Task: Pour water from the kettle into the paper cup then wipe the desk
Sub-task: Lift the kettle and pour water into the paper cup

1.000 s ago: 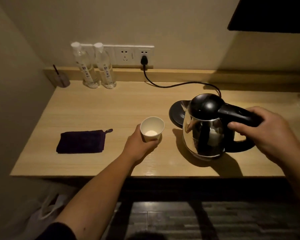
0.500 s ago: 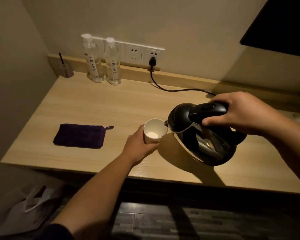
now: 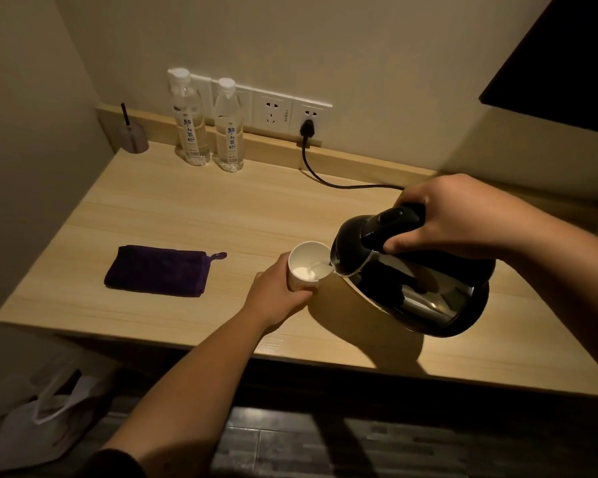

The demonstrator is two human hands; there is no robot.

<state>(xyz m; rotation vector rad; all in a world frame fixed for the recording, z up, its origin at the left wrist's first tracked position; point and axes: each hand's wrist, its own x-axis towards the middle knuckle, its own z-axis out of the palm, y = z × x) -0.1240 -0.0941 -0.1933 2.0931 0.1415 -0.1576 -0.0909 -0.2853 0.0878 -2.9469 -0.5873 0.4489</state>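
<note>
A white paper cup [image 3: 307,260] stands on the wooden desk [image 3: 194,215], and my left hand [image 3: 277,294] is wrapped around its near side. My right hand [image 3: 460,215] grips the black handle of a steel kettle [image 3: 415,281], which hangs tilted to the left above the desk. Its spout sits at the cup's right rim and a thin stream of water runs into the cup. A folded dark purple cloth [image 3: 157,270] lies flat on the desk, left of the cup and apart from it.
Two clear water bottles [image 3: 206,125] stand at the back by the wall sockets. A black cable [image 3: 328,177] runs from a plug across the desk's back. A small cup with a stick [image 3: 133,136] sits in the far left corner. A white bag [image 3: 42,422] lies on the floor.
The kettle has left its base, moved left to the cup and tipped over; water now flows into the cup. My left hand has kept hold of the cup.
</note>
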